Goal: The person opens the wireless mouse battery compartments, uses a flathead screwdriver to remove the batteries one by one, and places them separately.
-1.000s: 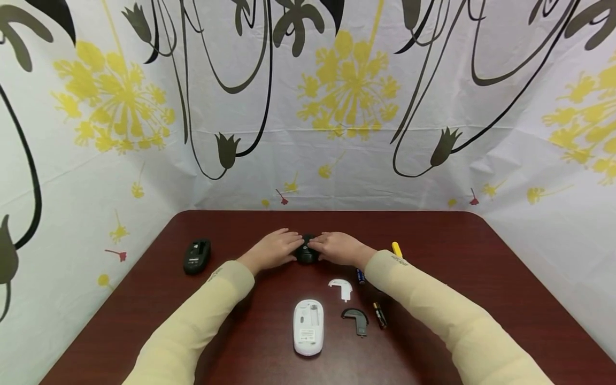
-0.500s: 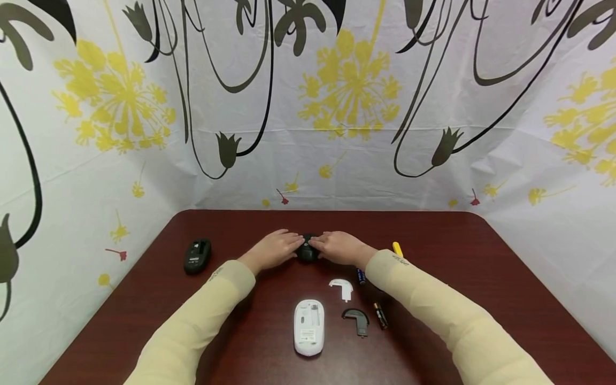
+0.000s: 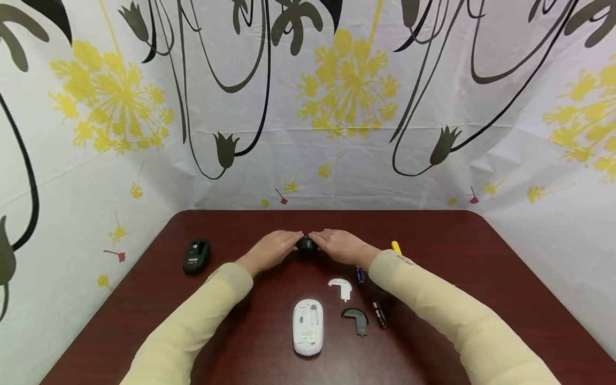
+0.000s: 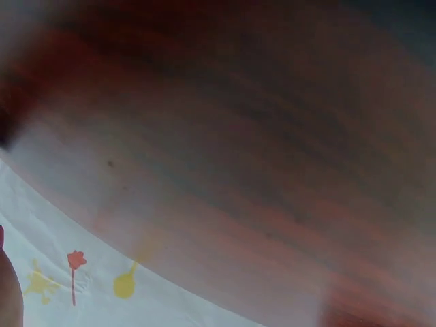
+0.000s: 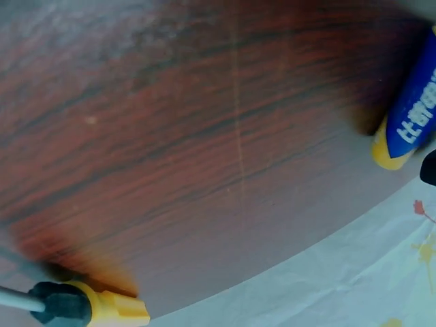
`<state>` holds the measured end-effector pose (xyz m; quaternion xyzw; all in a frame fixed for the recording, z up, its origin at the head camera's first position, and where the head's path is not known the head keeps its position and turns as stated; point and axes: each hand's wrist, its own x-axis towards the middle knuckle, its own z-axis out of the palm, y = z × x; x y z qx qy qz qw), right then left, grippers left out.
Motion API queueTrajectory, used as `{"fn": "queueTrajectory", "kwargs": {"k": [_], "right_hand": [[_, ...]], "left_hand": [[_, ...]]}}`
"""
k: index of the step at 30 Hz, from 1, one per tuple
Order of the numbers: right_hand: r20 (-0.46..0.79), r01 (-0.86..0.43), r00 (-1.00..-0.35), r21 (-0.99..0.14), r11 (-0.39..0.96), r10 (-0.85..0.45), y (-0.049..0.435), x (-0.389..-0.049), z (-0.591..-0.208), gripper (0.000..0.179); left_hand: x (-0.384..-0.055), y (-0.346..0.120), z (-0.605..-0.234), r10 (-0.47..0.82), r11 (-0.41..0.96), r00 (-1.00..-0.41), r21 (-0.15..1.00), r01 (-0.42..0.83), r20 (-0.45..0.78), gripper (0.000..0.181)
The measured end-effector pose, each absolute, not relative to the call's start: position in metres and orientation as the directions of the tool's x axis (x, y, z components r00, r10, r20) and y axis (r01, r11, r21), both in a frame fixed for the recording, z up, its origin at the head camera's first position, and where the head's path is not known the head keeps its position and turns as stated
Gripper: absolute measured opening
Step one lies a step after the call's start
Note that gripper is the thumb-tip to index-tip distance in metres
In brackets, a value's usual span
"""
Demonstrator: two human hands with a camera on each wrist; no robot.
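Both hands meet around a black computer mouse [image 3: 306, 244] toward the back middle of the table. My left hand [image 3: 275, 247] holds its left side and my right hand [image 3: 339, 246] its right side, fingertips nearly meeting over the far end. The thumbs and much of the mouse are hidden behind the hands. Closer to me lies a white mouse [image 3: 308, 327], underside up with its battery bay uncovered. Beside it are a white battery cover [image 3: 341, 287], a dark grey battery cover [image 3: 357, 321] and a dark battery [image 3: 379, 315].
A second black mouse [image 3: 197, 256] lies underside up at the left. A blue battery [image 5: 412, 112] lies by the right wrist. A yellow-and-black screwdriver [image 5: 88, 305] is beyond the right forearm. Patterned white cloth [image 3: 308, 160] hangs behind the dark red table [image 3: 135, 326].
The black mouse has tilted and shifted slightly away from me between the hands, showing less of itself. Both hands have moved with it; the other things lie as before.
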<state>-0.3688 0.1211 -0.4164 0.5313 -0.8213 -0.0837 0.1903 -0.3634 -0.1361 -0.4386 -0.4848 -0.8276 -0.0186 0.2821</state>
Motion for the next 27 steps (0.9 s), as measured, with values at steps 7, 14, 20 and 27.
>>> {"fn": "queueTrajectory", "kwargs": {"k": [7, 14, 20, 27], "right_hand": [[0.359, -0.851, -0.339, 0.277, 0.446, -0.87, 0.126, -0.363, -0.41, 0.046], [0.42, -0.888, -0.329, 0.166, 0.428, -0.846, 0.128, -0.349, -0.398, 0.048], [0.406, -0.903, -0.408, -0.051, 0.426, -0.818, 0.129, -0.334, -0.386, 0.044], [0.37, -0.816, -0.564, -0.386, 0.431, -0.738, 0.129, -0.32, -0.376, 0.038]], "left_hand": [[-0.356, -0.133, -0.432, 0.729, 0.547, -0.448, -0.046, 0.836, 0.518, 0.039], [-0.338, -0.131, -0.419, 0.664, 0.546, -0.583, 0.229, 0.806, 0.468, 0.035], [-0.325, -0.128, -0.413, 0.634, 0.474, -0.603, 0.372, 0.798, 0.485, 0.033], [-0.307, -0.122, -0.405, 0.532, 0.424, -0.746, 0.638, 0.644, 0.4, 0.038]]}}
